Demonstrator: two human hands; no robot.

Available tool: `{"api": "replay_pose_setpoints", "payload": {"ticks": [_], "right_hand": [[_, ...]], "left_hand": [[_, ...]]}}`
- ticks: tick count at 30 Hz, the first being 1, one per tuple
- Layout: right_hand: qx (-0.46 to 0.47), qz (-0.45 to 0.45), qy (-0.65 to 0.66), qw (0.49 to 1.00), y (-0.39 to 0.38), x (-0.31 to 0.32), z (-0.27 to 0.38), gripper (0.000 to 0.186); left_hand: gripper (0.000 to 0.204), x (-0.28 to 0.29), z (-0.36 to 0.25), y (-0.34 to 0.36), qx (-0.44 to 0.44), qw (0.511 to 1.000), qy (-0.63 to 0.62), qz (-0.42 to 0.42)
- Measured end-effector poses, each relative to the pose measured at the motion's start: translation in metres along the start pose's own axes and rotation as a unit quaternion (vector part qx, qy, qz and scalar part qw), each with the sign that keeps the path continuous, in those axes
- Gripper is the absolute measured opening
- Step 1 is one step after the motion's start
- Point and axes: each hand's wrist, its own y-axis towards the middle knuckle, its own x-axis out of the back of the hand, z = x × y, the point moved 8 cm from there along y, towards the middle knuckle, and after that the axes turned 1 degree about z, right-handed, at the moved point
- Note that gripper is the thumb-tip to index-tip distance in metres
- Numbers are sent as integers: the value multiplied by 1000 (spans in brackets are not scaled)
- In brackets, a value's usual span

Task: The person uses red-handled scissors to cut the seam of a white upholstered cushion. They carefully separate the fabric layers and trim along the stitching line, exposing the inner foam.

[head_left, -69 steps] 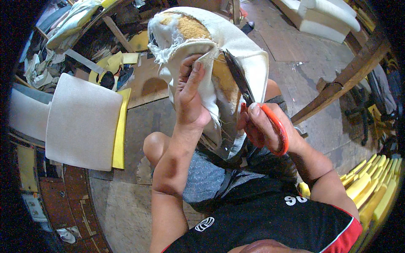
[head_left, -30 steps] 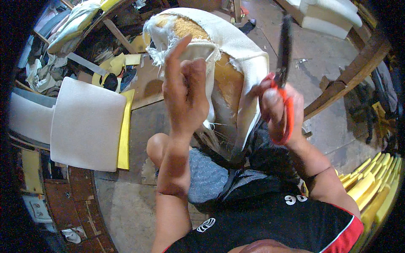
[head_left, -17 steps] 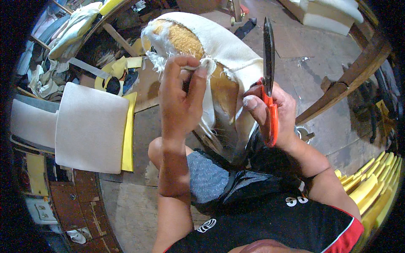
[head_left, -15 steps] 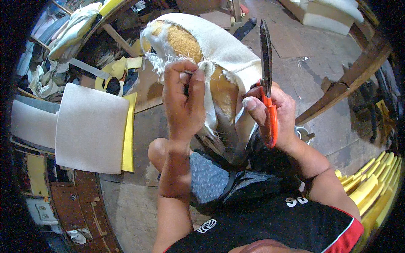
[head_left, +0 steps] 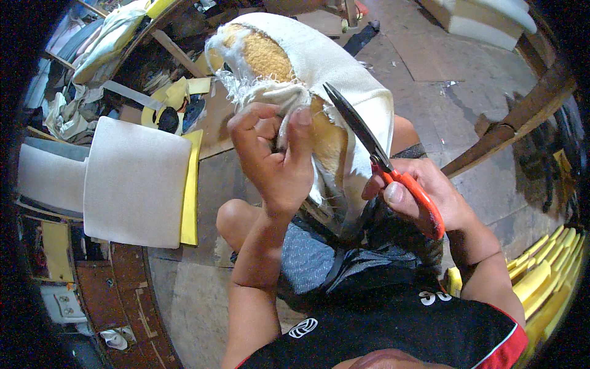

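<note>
A cushion covered in white fabric [head_left: 335, 58] rests upright between my knees, its cover gaping along a frayed edge. Yellowish foam [head_left: 265, 56] shows through the gap. My left hand [head_left: 273, 154] is closed, pinching the ragged cloth edge between thumb and fingers. In my right hand [head_left: 424, 194] is a pair of scissors [head_left: 369, 135] with orange-red handles and dark blades. The blades look closed together and point up and left, over the white cover just right of the exposed foam. Whether their tips touch the cloth I cannot tell.
Flat pale cushions [head_left: 138, 181] lie to the left with a yellow foam sheet [head_left: 192, 190] beside them. A wooden beam [head_left: 516, 129] slants across the right side. Yellow foam strips [head_left: 544, 270] are stacked at lower right, and cloth scraps [head_left: 77, 111] pile up at far left.
The scissors have tilted from upright to leaning left, their tips now over the white cover. My left hand still pinches the cloth, its fingers slightly lower.
</note>
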Motion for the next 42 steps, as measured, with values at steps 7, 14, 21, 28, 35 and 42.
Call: {"api": "replay_pose_setpoints", "payload": {"ticks": [7,14,21,28,35,42], "right_hand": [[-49,23,-11,998,-4,-9,0,44],[-60,17,29,998,-4,-22,-18,52],[-57,46,114,991,-5,-35,-23,62],[-47,41,146,987,-3,-43,-27,62],[-54,24,149,987,-4,-43,-30,59],[-61,4,152,987,-2,-44,-26,57]], "left_hand": [[13,-8,-9,9,25,990,109,89],[12,0,21,5,179,975,-69,113],[13,3,23,0,224,954,-176,89],[13,1,20,-3,206,960,-173,80],[14,1,21,-7,204,959,-177,85],[14,-1,16,-8,186,965,-169,82]]}}
